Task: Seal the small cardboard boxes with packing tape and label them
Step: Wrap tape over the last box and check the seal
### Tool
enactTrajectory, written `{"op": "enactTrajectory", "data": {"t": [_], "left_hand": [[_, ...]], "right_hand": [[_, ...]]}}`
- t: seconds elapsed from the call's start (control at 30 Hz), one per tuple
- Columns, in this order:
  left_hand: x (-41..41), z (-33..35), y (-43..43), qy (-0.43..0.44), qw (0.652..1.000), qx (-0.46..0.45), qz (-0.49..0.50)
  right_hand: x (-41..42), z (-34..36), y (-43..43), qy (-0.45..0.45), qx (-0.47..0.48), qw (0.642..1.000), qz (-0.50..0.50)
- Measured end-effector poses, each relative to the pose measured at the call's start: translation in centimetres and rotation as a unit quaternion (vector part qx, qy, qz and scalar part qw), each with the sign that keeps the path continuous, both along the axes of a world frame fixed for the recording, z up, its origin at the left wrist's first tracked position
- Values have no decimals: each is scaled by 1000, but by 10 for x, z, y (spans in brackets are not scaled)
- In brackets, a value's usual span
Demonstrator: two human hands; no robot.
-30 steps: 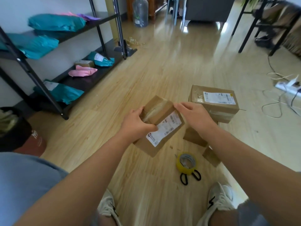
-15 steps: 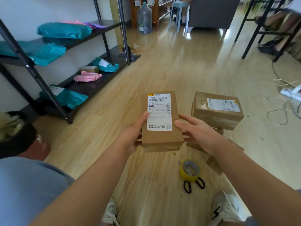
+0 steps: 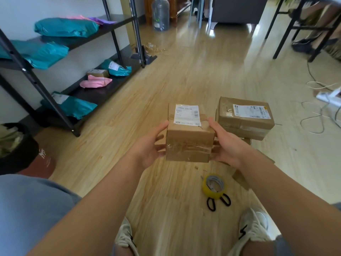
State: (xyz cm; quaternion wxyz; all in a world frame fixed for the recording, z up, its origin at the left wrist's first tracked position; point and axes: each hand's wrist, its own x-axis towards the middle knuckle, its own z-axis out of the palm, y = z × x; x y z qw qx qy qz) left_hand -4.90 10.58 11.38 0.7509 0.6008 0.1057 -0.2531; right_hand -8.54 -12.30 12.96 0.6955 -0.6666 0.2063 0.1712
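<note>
I hold a small cardboard box (image 3: 190, 139) in the air between both hands, above the wooden floor. A white shipping label lies on its top face and clear tape runs across its near face. My left hand (image 3: 149, 146) grips its left side and my right hand (image 3: 227, 146) its right side. A second taped and labelled box (image 3: 243, 117) rests on other cardboard just to the right. A yellow roll of packing tape (image 3: 214, 185) lies on the floor below the box, with black-handled scissors (image 3: 218, 200) under it.
A black metal shelf rack (image 3: 60, 115) with teal and pink mailer bags stands at the left. White cables and a power strip (image 3: 328, 97) lie at the right. Flat cardboard pieces (image 3: 239, 177) sit by my right forearm. My shoes (image 3: 252, 230) are at the bottom.
Both hands have turned the box from tilted on edge to level, so the labelled face now points up and away and the taped side faces me.
</note>
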Motion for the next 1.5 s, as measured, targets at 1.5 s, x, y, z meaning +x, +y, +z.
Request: {"op": "enactTrajectory", "data": {"t": [1.5], "left_hand": [[-14, -21, -7, -173, 971, 157, -51]], "right_hand": [[-6, -28, 9, -115, -180, 976, 44]]}}
